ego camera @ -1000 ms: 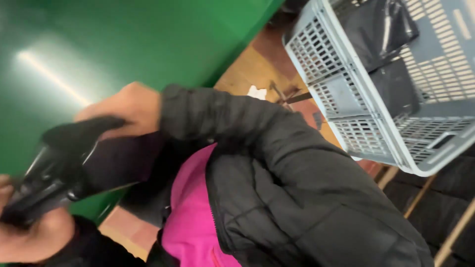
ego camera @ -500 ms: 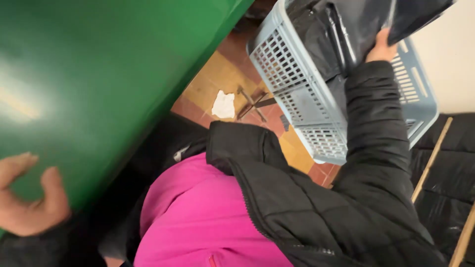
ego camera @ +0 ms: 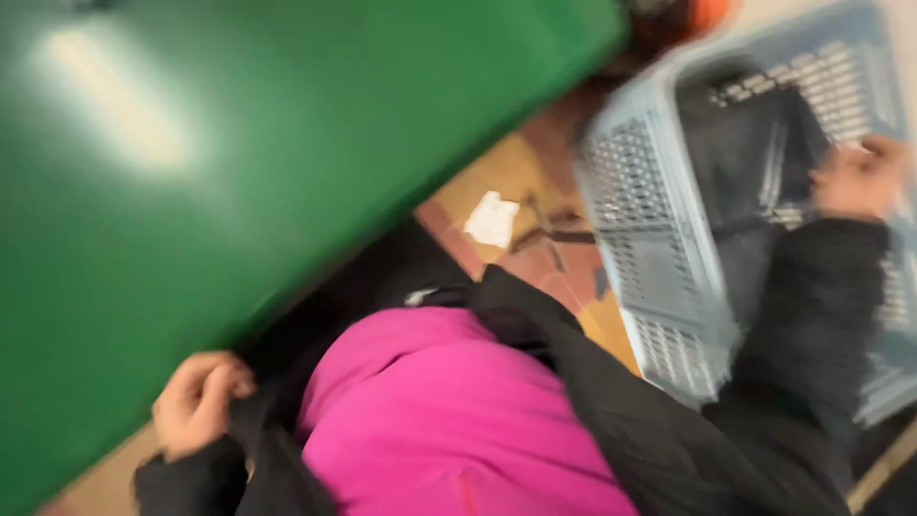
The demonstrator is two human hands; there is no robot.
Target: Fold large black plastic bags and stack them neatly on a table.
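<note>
Nearest, one left hand [ego camera: 196, 401] sits low at the edge of the green bench [ego camera: 239, 162], its grip curled narrow around a fold of black jacket [ego camera: 669, 449]; whether the fingers pinch the cloth fully cannot be told through the blur. Just right of that hand comes one bright pink top [ego camera: 439, 420], with the jacket open on either side of it. The bench edge runs as a slant up and away from the left hand, and the bench top above it is bare green with one pale glare patch.

Beyond the pink top lies a narrow strip of tiled floor [ego camera: 506, 172], orange and red-brown, squeezed between the bench edge and the basket. On it is one white scrap of paper [ego camera: 493, 218], and just right of that a few thin dark sticks, too blurred to count.

Farther right, one grey-blue plastic basket [ego camera: 650, 248] with perforated walls stands tilted. The right hand [ego camera: 855, 177] reaches over its near wall, deep inside, its black sleeve lying across the rim. That grip rests against dark material [ego camera: 745, 153] in the basket; whether it is closed on it cannot be told. Little free room shows around the hand inside the basket.
</note>
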